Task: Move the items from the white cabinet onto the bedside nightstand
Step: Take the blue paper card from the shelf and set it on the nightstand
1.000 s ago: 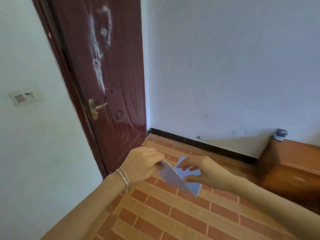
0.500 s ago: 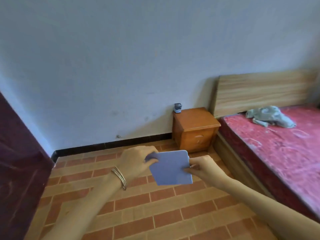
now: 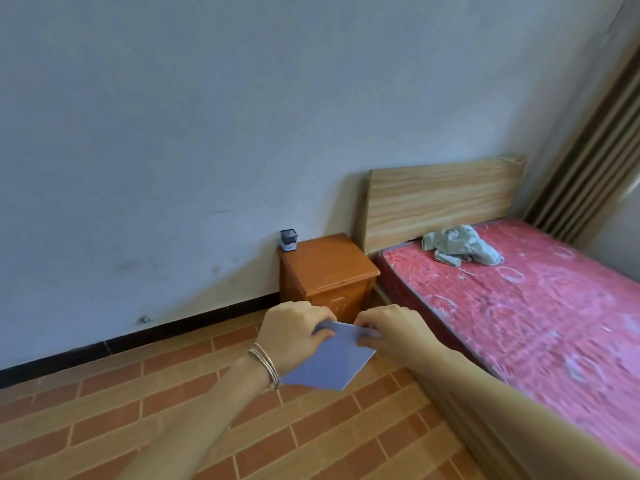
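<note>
A pale wall (image 3: 173, 133) fills the left side and the top, and a brick floor (image 3: 104, 410) lies below it. The left arm comes up from the bottom and reaches forward, with thin bangles (image 3: 266, 365) on the wrist. The left hand (image 3: 294, 336) shows its back to us, and its fingers are curled over the top left edge of a flat blue pad (image 3: 329, 365). The pad is up in the air over the floor, tipped so one corner points down. It is in front of the nightstand (image 3: 329, 265) and not on it. The nightstand is orange wood and stands against the wall. A small dark cup (image 3: 289, 240) sits on its back left corner. The right arm comes in from the bottom right and reaches forward too. The right hand (image 3: 391, 329) pinches the top right edge of the pad with bent fingers. The two hands are close together, with the top corner of the pad between them. Right of the nightstand stands a wood headboard (image 3: 440, 199). A crumpled grey cloth (image 3: 460, 244) lies on the red bed (image 3: 536, 306) near the headboard. A striped curtain (image 3: 595, 161) hangs at the far right.
</note>
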